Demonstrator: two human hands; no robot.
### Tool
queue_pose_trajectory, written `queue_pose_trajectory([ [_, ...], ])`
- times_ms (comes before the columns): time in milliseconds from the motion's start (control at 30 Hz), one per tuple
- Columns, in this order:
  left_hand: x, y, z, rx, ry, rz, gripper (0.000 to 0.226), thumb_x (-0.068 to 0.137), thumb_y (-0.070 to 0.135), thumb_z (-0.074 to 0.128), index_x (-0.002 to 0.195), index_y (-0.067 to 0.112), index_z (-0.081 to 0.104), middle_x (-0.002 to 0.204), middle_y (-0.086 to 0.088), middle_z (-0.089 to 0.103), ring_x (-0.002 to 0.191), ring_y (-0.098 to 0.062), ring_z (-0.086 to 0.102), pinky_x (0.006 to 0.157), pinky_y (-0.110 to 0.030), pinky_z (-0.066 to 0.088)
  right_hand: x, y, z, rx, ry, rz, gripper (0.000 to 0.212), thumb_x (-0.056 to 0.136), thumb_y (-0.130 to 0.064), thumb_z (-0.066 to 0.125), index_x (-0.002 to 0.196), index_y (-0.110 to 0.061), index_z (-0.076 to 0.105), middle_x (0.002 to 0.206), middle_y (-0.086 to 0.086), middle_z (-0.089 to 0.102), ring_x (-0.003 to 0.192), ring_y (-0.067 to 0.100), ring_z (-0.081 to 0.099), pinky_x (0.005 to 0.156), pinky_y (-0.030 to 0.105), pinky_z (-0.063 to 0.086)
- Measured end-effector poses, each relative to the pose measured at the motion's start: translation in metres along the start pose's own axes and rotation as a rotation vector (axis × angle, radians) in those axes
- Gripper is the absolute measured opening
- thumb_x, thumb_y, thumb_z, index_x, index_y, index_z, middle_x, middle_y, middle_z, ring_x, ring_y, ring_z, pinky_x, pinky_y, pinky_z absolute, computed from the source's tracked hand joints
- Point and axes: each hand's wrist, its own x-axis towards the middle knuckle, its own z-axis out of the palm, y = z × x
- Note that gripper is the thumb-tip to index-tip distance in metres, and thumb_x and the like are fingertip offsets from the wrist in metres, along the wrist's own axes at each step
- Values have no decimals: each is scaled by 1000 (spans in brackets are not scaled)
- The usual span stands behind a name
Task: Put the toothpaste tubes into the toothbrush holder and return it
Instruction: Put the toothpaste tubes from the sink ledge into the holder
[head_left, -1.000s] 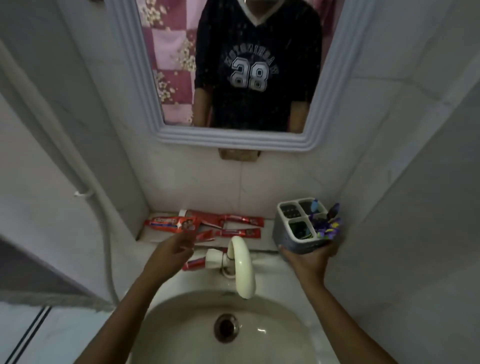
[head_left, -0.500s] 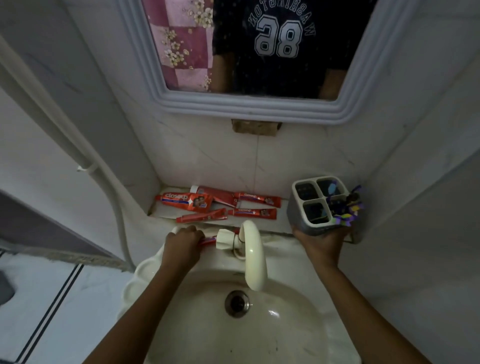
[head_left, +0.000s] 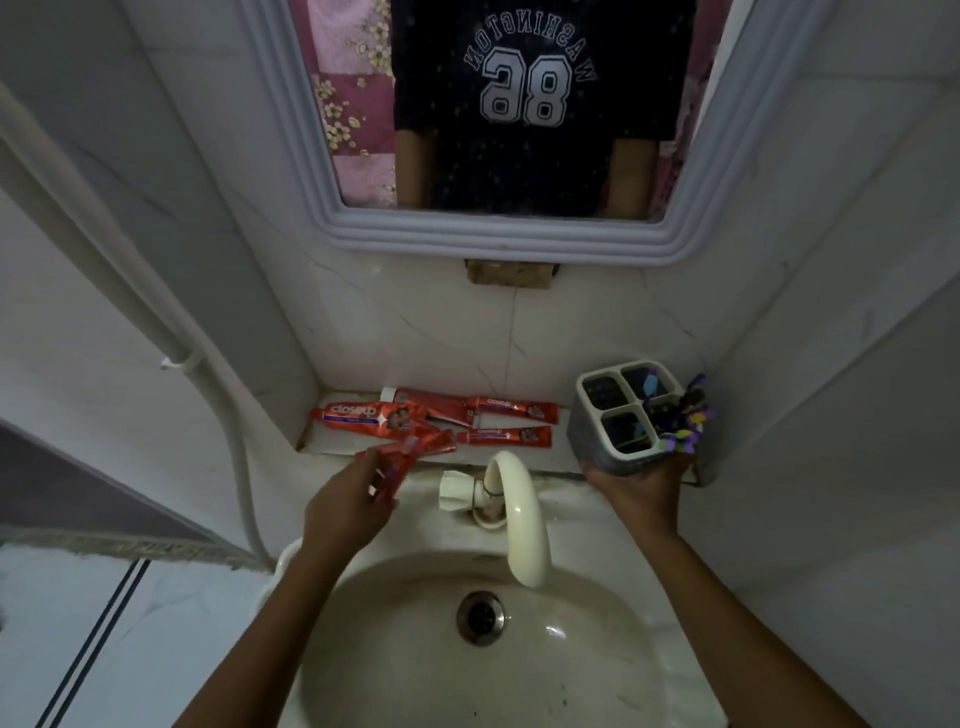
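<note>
L hand (head_left: 347, 503) is up over the sink's (head_left: 613, 691) back-left rim, fingers curled round a small red toothpaste tube (head_left: 396, 467), tube tilted w/ its far end pointing up-right toward the ledge (head_left: 563, 457). On the ledge behind the sink, from the left end: a big red tube (head_left: 371, 415) lying flat w/ brand lettering showing, another red tube (head_left: 428, 402) w/ white cap just behind it at the wall, one more small tube (head_left: 434, 444) at the front edge touching the held one's tip or just past it, can't tell which. Then two small tubes side by side, back one (head_left: 511, 408) and front one (head_left: 509, 436), approx mid-ledge. Cream tap (head_left: 519, 514) curves fwd over the basin, drain (head_left: 480, 618) below. R hand (head_left: 641, 480) cups the grey toothbrush holder (head_left: 589, 436) from underneath at the ledge's right end, near the corner; the holder is upright, 4 compartments, toothbrushes (head_left: 685, 415) w/ purple/yellow bits sticking out of the right-side one. Mirror (head_left: 498, 239) above on the wall.
</note>
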Motion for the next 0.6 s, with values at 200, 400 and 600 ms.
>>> queue_pose_trajectory([
  [200, 9, 4, 21, 304, -52, 44, 20, 90, 31, 60, 109, 27, 66, 102, 5, 69, 93, -17, 66, 69, -28, 49, 1, 1, -1, -15, -1, -4, 127, 46, -45, 99, 154, -12, 43, 141, 1, 66, 128, 15, 65, 109, 38, 55],
  [400, 20, -7, 16, 218, 18, 98, 21, 89, 42, 61, 99, 26, 70, 98, 6, 71, 86, -16, 67, 72, -30, 55, 1, 2, 1, -43, 6, -27, 111, 59, -17, 105, 153, -8, 46, 142, 2, 64, 130, 15, 62, 112, 35, 51],
  [600, 88, -12, -19, 424, 212, 158, 33, 86, 26, 49, 107, 8, 68, 101, -16, 70, 87, -34, 69, 75, -40, 57, 3, 5, 1, -46, 11, -55, 104, 61, -12, 103, 150, -9, 50, 135, -4, 64, 126, 11, 62, 109, 27, 47],
])
